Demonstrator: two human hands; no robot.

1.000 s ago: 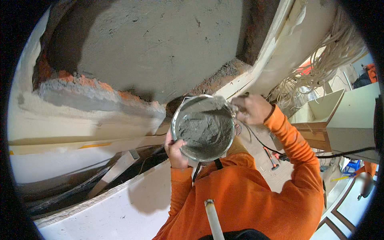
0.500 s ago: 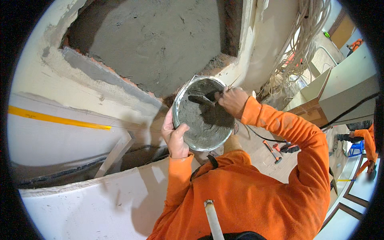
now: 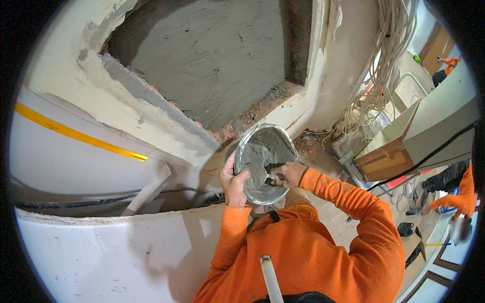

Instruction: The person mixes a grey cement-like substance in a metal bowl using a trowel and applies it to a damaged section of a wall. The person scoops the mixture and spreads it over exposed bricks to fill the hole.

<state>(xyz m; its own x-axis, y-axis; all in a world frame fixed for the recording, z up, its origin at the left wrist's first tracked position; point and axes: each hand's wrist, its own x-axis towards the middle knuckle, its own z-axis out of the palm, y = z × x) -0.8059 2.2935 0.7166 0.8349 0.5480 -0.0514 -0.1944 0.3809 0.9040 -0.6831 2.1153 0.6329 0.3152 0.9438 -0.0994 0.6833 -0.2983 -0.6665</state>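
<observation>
My left hand [image 3: 234,183] is closed on the left rim of a round bucket [image 3: 239,151], fingers outside and thumb over the edge. The bucket tilts toward me, with wet grey mortar [image 3: 257,149] inside. Reaching in from the right, my right hand [image 3: 290,175] is closed round the handle of a small trowel [image 3: 268,176], whose blade lies low in the mortar and is partly hidden. Beyond the bucket is a wall recess [image 3: 217,60] coated with grey mortar, with rough brick along its lower edge.
A bundle of pale cables [image 3: 374,86] hangs at the right, above a wooden box-like piece [image 3: 386,159]. A yellow strip [image 3: 76,134] runs along the left wall, above a slanting wooden piece [image 3: 149,189]. Another person in an orange sleeve [image 3: 457,199] is at the far right.
The trowel and my right hand have moved down toward the near side of the bucket. The bucket has shifted slightly right and nearer, and tilts more. The view has shifted as well.
</observation>
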